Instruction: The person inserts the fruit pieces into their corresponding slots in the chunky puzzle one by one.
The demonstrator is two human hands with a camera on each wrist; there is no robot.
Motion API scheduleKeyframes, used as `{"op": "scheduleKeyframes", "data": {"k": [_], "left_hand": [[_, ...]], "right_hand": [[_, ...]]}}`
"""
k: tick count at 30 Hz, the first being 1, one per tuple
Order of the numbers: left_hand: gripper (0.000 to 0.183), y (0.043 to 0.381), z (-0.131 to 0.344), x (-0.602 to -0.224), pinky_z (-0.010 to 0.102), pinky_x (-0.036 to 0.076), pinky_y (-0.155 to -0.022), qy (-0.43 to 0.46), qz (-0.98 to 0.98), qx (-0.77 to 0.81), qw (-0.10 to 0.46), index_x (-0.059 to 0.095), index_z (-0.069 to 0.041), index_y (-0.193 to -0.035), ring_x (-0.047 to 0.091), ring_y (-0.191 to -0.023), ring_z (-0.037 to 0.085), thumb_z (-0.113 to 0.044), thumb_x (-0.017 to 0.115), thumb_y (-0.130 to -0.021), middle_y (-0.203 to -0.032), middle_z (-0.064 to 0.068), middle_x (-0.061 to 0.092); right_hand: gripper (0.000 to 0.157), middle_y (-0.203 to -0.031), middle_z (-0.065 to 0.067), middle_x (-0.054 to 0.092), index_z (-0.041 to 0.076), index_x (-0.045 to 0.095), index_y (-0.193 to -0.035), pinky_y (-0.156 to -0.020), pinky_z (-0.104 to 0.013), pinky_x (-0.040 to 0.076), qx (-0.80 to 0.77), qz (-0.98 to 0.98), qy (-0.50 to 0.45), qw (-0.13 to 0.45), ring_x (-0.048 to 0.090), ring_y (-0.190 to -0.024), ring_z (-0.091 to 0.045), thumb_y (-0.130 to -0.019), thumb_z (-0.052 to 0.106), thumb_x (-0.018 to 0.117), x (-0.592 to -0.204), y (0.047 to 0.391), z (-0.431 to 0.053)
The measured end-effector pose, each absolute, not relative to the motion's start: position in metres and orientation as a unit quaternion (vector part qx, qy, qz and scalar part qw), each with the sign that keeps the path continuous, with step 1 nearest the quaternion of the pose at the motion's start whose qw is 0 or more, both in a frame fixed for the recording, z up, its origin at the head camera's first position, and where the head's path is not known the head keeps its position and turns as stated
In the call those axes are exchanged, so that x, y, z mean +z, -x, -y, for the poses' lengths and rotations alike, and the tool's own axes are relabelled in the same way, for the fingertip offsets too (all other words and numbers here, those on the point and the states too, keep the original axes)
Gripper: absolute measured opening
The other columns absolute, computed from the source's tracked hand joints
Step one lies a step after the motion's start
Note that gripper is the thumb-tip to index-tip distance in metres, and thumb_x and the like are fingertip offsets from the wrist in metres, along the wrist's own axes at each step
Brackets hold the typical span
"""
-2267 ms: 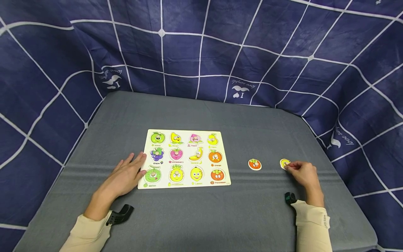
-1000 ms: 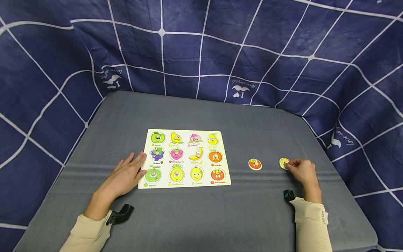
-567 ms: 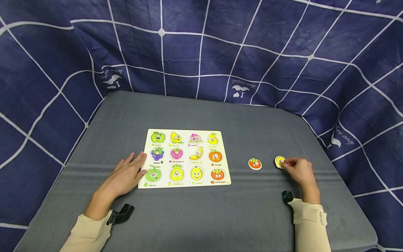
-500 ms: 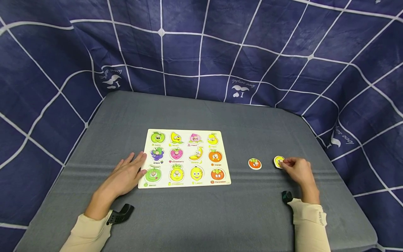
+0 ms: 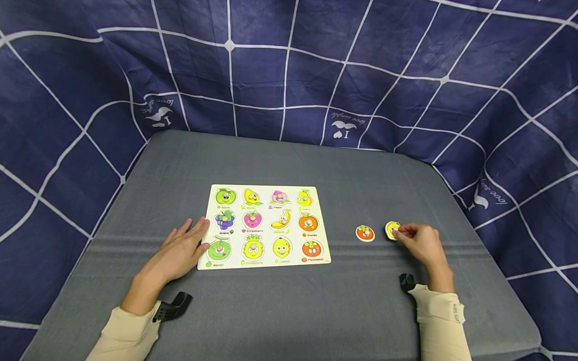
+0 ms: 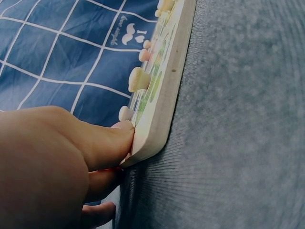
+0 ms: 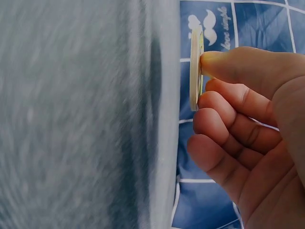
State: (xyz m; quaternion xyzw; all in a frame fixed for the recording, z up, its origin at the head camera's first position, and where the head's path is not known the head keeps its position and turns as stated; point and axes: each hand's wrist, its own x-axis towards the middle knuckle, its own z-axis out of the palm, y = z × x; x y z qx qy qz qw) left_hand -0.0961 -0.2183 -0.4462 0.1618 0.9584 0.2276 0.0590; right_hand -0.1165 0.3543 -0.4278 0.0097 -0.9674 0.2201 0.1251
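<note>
A fruit peg puzzle board [image 5: 266, 238] lies flat on the table, with rows of smiling fruit. My left hand [image 5: 173, 258] rests at its left edge with fingers straight; in the left wrist view the thumb [image 6: 112, 143] lies on the board's corner beside a small peg. On the right, my right hand [image 5: 422, 243] pinches a round yellow puzzle piece [image 5: 391, 230] between thumb and fingers. The right wrist view shows this piece [image 7: 195, 71] edge-on, raised off the table. Between board and right hand lies a red-orange persimmon piece [image 5: 365, 233] with a peg.
A grey cloth covers the table [image 5: 289, 311]. Behind it and at both sides hangs a dark blue curtain [image 5: 271, 70] with white grid lines. Black wrist bands [image 5: 173, 307] sit at both sleeves.
My right hand has moved left with the yellow piece, closer to the persimmon piece. My left hand and the board have stayed put.
</note>
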Motion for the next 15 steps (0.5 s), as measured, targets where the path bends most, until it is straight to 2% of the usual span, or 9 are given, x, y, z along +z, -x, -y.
{"op": "scheduleKeyframes", "data": {"k": [15], "left_hand": [[0.058,0.096,0.218,-0.446,0.07,0.017,-0.108,-0.16,-0.959,0.228,0.059,0.034,0.009,-0.148,0.022,-0.141,0.054,-0.016,0.055,-0.101,-0.153,0.028,0.032]], "right_hand": [[0.014,-0.068,-0.001,0.068,0.0,0.074,-0.08,-0.051,-0.017,0.042,0.235,0.961,-0.06,0.135,0.054,-0.057,-0.001,-0.082,0.013,0.08,-0.421,0.117,-0.32]]}}
